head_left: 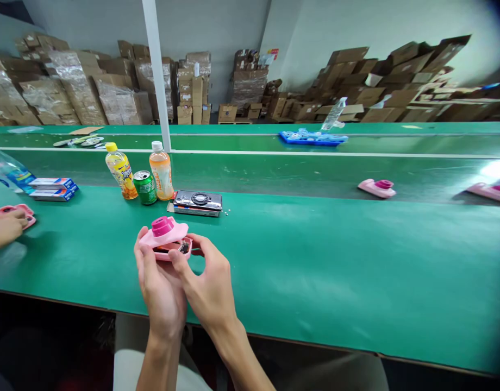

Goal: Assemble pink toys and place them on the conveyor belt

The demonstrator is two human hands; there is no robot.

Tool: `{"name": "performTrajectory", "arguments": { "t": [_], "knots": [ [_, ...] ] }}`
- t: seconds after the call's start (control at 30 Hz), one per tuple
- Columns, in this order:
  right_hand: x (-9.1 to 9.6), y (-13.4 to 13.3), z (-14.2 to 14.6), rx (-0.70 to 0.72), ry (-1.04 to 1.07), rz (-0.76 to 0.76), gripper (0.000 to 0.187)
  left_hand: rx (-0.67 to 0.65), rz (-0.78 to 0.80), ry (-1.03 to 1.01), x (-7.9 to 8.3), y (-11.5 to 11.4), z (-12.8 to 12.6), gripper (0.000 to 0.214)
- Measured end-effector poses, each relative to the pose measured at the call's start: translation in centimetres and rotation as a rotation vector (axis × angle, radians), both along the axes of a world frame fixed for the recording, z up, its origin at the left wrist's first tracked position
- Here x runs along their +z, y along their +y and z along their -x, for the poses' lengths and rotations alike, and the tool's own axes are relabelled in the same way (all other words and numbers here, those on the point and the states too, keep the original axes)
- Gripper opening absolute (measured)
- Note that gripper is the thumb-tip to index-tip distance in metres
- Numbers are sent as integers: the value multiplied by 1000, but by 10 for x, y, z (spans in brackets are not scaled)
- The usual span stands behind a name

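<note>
Between my hands, above the green table, is a pink toy camera (168, 232) with a darker pink lens barrel on top. Its two shell halves are parted on the side facing me, and dark and metallic parts show in the gap. My left hand (158, 282) cups the camera from below and the left, fingers wrapped round it. The thumb and fingers of my right hand (209, 277) grip the right end of the lower shell. Whether the right fingers also hold a small inner part cannot be made out.
Beyond my hands stand a yellow-capped bottle (122, 171), a green can (144, 188), an orange drink bottle (162, 171) and a black device (198, 201) on a box. Pink camera pieces (377, 188) lie on the belt to the right. At left, another person's hand (5, 228) touches a pink shell (29, 217).
</note>
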State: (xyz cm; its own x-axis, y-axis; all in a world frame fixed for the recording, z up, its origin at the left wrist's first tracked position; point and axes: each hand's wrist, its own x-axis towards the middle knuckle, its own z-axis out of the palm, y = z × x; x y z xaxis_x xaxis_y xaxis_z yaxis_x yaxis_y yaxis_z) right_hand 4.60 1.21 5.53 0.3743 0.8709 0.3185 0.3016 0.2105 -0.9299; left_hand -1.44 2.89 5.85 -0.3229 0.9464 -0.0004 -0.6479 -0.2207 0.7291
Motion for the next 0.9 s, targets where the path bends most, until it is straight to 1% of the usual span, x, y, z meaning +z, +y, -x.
{"name": "performTrajectory", "arguments": {
  "t": [0.13, 0.23, 0.3, 0.4, 0.57, 0.63, 0.7, 0.73, 0.8, 0.83, 0.9],
  "knots": [
    [6, -1, -5, 64, -105, -93, 21, -78, -2, -53, 2, -1, -4, 34],
    [7, 0, -8, 88, -127, -143, 14, -111, 19, -107, 1, 0, -7, 31],
    [3, 1, -8, 71, -114, -174, 15, -95, 34, -128, 0, 2, -10, 31],
    [-8, 2, -9, 5, -143, -223, 17, -61, 40, -115, -2, 6, -14, 32],
    [-24, 3, -14, -66, -218, -350, 20, -106, 41, -157, -8, 11, -15, 24],
    [-30, 1, -19, -49, -225, -392, 19, -129, 56, -194, -11, 13, -14, 20],
    [-35, -1, -24, 11, -206, -425, 18, -141, 47, -230, -14, 16, -14, 17],
    [-36, -2, -26, 33, -160, -433, 22, -150, 34, -243, -16, 18, -14, 17],
    [-36, -4, -27, 23, -30, -393, 39, -186, 1, -250, -21, 17, -14, 20],
    [-35, -5, -27, 4, 14, -332, 44, -212, -12, -245, -25, 15, -14, 25],
    [-33, -10, -29, -20, 7, -155, 45, -279, -19, -228, -33, 7, -15, 37]
  ]
}}
